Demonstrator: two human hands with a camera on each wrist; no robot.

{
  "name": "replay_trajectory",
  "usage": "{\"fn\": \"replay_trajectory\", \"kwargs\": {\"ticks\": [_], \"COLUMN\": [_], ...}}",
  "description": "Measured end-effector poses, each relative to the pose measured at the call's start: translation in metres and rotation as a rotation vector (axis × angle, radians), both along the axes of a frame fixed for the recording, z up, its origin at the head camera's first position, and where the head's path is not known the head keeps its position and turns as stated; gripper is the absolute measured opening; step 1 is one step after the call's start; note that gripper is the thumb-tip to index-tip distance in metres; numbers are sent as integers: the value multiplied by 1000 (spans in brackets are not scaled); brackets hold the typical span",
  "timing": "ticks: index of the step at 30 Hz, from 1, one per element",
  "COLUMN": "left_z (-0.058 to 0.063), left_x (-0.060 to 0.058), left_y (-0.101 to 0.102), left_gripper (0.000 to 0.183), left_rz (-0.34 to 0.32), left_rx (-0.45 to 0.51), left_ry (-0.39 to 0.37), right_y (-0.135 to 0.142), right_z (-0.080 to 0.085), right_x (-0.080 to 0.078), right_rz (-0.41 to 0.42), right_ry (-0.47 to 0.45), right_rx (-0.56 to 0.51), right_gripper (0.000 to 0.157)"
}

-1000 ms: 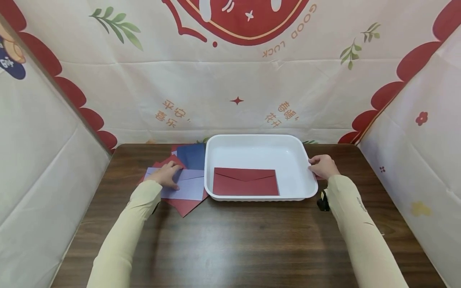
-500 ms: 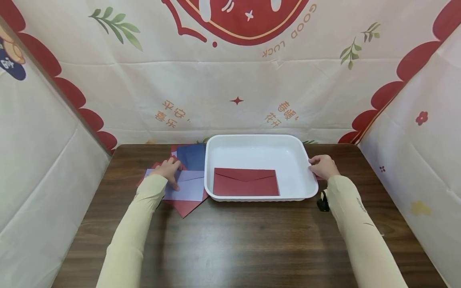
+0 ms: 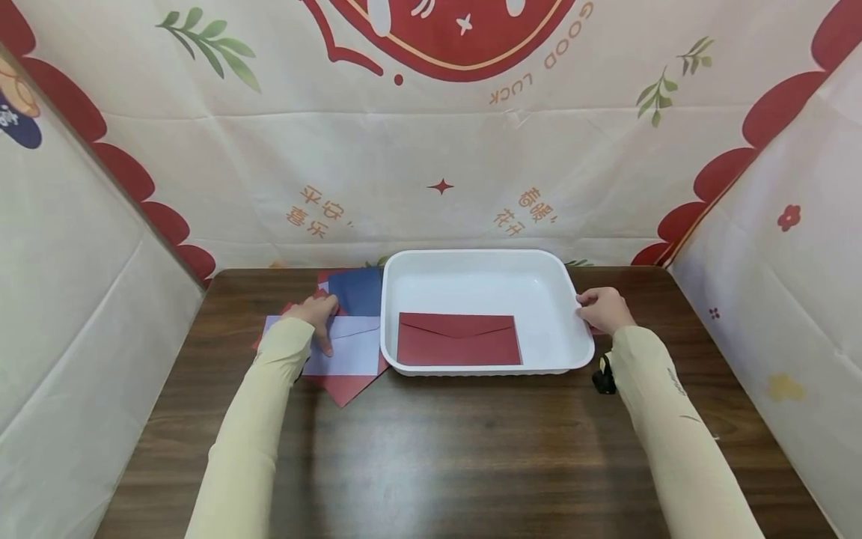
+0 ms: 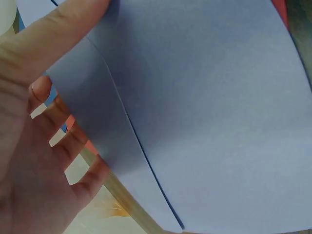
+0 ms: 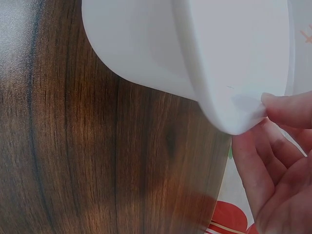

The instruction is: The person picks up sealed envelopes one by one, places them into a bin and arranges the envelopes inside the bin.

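In the head view, a lavender envelope [image 3: 353,356] lies at the top of a loose pile left of a white plastic tray [image 3: 465,284]. My left hand [image 3: 318,316] holds its far edge, the thumb flat across the face and the other fingers behind that edge, as the left wrist view shows. A deep red envelope [image 3: 458,341] lies inside the tray along its near side, flap side up. My right hand [image 3: 604,310] pinches the tray's right rim [image 5: 243,114] between thumb and fingers. My left fingertips are partly hidden behind the lavender envelope.
Around the lavender envelope lie a navy envelope [image 3: 357,290] at the back and red envelopes [image 3: 342,389] beneath. All stand on a dark wooden table [image 3: 471,457], with printed white cloth [image 3: 377,157] behind and at both sides.
My left hand has shifted slightly right and away from me, to the far edge of the lavender envelope, whose left corner has moved a little left. My right hand stays on the tray rim.
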State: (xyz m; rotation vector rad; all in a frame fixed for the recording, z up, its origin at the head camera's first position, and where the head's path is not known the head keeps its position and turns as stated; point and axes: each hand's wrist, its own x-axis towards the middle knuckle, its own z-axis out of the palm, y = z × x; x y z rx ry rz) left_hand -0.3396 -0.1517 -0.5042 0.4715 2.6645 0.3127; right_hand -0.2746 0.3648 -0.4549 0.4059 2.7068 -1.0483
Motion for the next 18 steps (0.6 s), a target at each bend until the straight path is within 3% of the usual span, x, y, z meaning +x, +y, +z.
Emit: {"fn": "replay_trajectory", "kwargs": {"ticks": [4, 9, 18], "left_z": [-3, 9, 20], "left_x": [-4, 2, 7], "left_y": [-7, -10, -15], "left_gripper": [67, 48, 35], "left_rz": [-24, -61, -120], "left_rx": [57, 97, 142], "left_ry": [-26, -30, -20], "right_y": [0, -1, 0], "right_z": [0, 1, 0], "right_x": [0, 0, 2], "right_rz": [-1, -8, -5], "right_ry": [-2, -6, 10], "right_rx": [-7, -4, 0], "right_gripper": [39, 39, 38]}}
